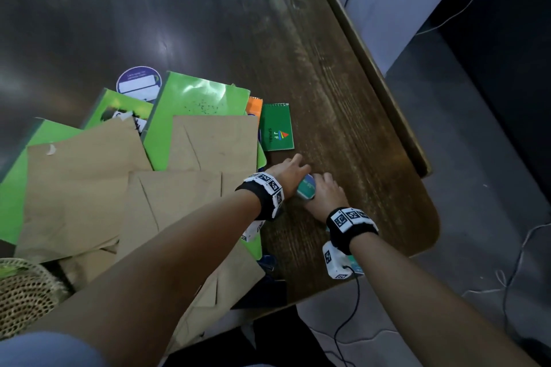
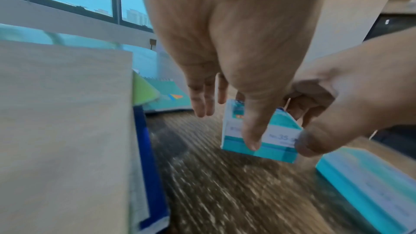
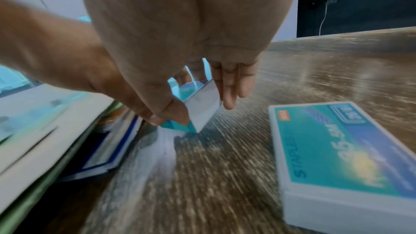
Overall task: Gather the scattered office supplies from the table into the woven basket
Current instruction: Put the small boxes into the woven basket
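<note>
A small teal and white staples box (image 1: 307, 187) (image 2: 278, 151) (image 3: 203, 108) is tilted just above the wooden table, held between both hands. My left hand (image 1: 293, 171) (image 2: 227, 127) has its thumb on the box's printed face and its fingers hanging straight behind it. My right hand (image 1: 325, 188) (image 3: 195, 111) pinches the box's other end with thumb and fingers. A second, larger staples box (image 3: 349, 149) (image 2: 371, 184) (image 1: 359, 269) lies flat on the table under my right wrist. The woven basket (image 1: 26, 292) shows at the lower left edge, partly hidden by my left arm.
Green notebooks (image 1: 193, 104) and brown envelopes (image 1: 83, 182) are piled left of the hands. A green spiral pad (image 1: 275, 128) and an orange pad (image 1: 254, 106) lie just beyond them. The table's edge (image 1: 417, 158) runs close on the right. Blue-edged items (image 2: 148, 166) sit under the envelopes.
</note>
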The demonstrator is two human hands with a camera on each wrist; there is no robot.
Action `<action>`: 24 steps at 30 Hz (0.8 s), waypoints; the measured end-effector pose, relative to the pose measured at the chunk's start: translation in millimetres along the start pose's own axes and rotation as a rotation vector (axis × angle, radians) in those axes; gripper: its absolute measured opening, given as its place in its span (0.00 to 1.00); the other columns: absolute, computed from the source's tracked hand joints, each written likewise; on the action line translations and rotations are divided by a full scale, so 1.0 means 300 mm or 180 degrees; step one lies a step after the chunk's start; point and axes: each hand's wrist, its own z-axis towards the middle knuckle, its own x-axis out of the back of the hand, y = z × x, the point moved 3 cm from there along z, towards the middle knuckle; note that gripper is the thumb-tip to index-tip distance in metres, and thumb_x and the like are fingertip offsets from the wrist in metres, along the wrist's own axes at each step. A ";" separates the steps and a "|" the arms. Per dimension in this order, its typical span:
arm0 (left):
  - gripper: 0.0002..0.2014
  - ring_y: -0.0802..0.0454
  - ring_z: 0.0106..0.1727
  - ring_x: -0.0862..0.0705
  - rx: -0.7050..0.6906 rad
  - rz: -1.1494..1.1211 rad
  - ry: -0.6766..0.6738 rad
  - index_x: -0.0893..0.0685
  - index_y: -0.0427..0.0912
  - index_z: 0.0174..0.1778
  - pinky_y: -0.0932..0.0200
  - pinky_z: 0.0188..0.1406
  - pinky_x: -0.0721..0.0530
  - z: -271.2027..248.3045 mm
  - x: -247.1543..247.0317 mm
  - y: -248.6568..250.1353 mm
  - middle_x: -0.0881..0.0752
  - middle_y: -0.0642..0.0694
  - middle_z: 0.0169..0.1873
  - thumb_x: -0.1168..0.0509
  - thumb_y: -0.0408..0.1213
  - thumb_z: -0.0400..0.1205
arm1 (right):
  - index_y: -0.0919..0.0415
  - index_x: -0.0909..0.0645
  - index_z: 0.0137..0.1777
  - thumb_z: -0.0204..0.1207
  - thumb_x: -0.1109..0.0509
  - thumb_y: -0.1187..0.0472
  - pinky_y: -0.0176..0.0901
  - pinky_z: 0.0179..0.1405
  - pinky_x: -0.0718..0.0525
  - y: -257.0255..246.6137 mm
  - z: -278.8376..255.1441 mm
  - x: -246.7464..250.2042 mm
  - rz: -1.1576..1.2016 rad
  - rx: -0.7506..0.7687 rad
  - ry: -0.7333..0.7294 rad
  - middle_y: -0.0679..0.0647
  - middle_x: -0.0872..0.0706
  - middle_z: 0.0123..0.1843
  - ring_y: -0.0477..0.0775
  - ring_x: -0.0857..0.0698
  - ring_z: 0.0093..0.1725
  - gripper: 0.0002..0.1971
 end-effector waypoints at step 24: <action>0.28 0.51 0.57 0.18 0.0960 -0.1189 0.1352 0.24 0.46 0.70 0.57 0.55 0.20 -1.665 -0.305 -0.700 0.17 0.47 0.61 0.29 0.56 0.77 | 0.55 0.28 0.73 0.75 0.25 0.49 0.41 0.55 0.24 -1.276 -0.657 -0.454 0.0222 0.2475 -0.1088 0.50 0.27 0.67 0.49 0.22 0.62 0.29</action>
